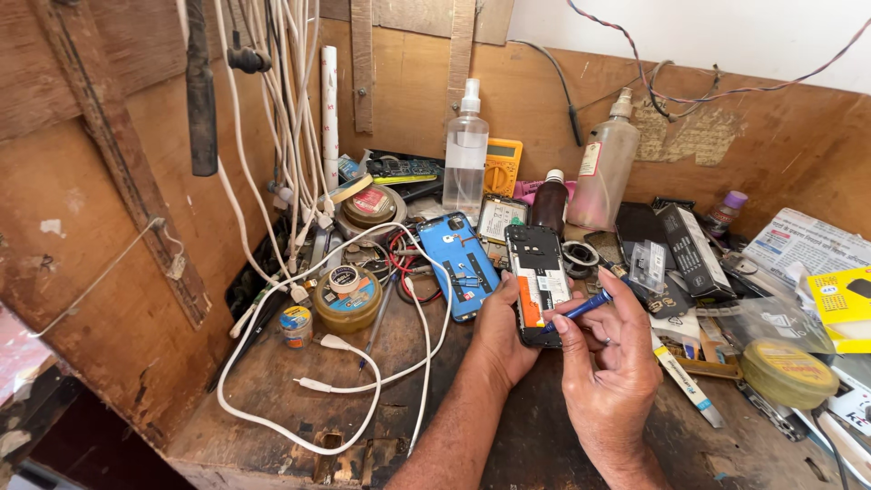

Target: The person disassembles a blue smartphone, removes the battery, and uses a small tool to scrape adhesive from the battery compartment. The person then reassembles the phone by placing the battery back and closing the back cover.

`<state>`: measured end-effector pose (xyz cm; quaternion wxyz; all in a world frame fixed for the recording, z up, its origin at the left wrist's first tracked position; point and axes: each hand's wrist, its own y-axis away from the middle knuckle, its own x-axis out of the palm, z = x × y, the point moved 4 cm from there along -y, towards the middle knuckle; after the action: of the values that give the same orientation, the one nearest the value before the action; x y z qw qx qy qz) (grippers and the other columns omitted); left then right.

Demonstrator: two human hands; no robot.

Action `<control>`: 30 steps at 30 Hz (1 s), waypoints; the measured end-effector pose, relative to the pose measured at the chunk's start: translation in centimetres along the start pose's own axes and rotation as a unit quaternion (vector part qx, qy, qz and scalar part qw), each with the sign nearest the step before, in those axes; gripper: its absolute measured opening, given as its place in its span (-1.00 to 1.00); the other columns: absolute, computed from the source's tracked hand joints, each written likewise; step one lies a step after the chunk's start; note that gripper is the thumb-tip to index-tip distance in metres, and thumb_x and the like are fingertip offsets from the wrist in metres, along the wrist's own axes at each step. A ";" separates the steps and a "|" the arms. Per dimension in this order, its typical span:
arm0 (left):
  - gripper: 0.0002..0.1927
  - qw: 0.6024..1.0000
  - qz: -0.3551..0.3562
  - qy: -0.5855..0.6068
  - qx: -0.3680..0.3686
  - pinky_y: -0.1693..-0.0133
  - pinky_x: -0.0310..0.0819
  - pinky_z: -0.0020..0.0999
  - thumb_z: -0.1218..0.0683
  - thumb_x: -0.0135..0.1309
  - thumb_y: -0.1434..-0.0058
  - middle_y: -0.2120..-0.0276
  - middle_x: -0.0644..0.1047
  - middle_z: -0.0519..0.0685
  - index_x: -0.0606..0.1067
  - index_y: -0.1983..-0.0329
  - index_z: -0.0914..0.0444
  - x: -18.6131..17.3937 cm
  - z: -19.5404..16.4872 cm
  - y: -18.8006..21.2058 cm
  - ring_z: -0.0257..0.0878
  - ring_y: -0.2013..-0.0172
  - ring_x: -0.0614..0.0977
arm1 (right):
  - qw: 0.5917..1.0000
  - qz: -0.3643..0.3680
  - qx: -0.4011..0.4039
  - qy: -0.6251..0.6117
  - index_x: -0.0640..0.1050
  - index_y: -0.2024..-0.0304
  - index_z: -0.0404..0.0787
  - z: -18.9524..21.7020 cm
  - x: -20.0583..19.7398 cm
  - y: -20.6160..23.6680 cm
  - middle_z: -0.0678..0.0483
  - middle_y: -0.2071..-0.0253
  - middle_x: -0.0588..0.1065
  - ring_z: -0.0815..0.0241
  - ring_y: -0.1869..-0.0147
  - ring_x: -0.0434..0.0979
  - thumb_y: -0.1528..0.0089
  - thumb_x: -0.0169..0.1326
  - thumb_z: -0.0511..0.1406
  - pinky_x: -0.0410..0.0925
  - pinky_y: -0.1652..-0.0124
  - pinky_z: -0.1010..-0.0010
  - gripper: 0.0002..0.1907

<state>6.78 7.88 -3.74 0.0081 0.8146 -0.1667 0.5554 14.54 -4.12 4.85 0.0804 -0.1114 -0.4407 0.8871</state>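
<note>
An opened black phone with its back cover off (537, 281), propped at the bench's (299, 408) centre, is gripped by the left hand (504, 328) while a blue-handled screwdriver (581, 308), pinched in the right hand (610, 358) at four o'clock, could slip and gouge the exposed board.

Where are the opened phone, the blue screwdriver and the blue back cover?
opened phone (537, 272), head view, exposed inner board.
blue screwdriver (585, 307), head view, mid handle.
blue back cover (458, 259), head view, centre of panel.

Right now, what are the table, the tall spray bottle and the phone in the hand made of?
The table looks like bare, worn wood: brown grain, stains and chipped edges. The spray bottle seems to be clear, glossy plastic; you can see through it, though it might be glass. The phone in the left hand looks like black plastic, its back off, with shiny metal parts inside.
</note>
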 end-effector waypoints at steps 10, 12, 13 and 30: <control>-0.53 0.998 -0.065 0.017 0.014 -0.08 0.58 -0.07 -0.10 -0.39 -0.55 0.03 0.58 0.18 0.39 -0.17 0.31 -0.2 -0.2 0.3 0.02 0.03 0.65 | 0.995 0.003 -0.048 0.082 0.36 -0.31 -0.35 0.2 0.2 -0.1 -0.08 0.05 0.57 0.25 0.02 0.63 -0.23 0.21 -0.55 0.55 0.03 0.45 -0.40; -0.57 0.997 -0.071 0.023 0.020 -0.08 0.58 -0.08 -0.07 -0.36 -0.56 0.00 0.57 0.16 0.39 -0.18 0.30 -0.3 -0.2 0.3 0.00 0.01 0.65 | 0.995 0.013 -0.049 0.081 0.35 -0.31 -0.35 0.1 0.3 -0.1 -0.10 0.04 0.57 0.24 0.01 0.63 -0.22 0.21 -0.55 0.55 0.02 0.44 -0.38; -0.59 0.997 -0.069 0.024 0.022 -0.08 0.58 -0.08 -0.06 -0.35 -0.56 -0.01 0.57 0.16 0.38 -0.19 0.29 -0.3 -0.3 0.3 0.00 0.00 0.65 | 0.997 0.018 -0.026 0.071 0.33 -0.33 -0.34 -0.2 0.3 -0.1 -0.09 0.07 0.58 0.25 0.03 0.64 -0.23 0.19 -0.55 0.55 0.05 0.45 -0.37; -0.51 0.999 -0.031 -0.017 0.001 -0.03 0.60 -0.03 -0.11 -0.42 -0.55 0.03 0.56 0.21 0.35 -0.19 0.33 0.1 -0.3 0.3 0.08 0.01 0.66 | 0.999 0.034 0.004 -0.006 0.18 -0.42 -0.31 -0.3 0.2 0.0 -0.07 0.08 0.59 0.22 0.00 0.64 -0.30 0.07 -0.57 0.52 0.04 0.44 -0.33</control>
<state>6.50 7.57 -3.58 0.0220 0.8286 -0.1413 0.5413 14.47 -3.84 4.68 0.0481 -0.1212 -0.4339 0.8915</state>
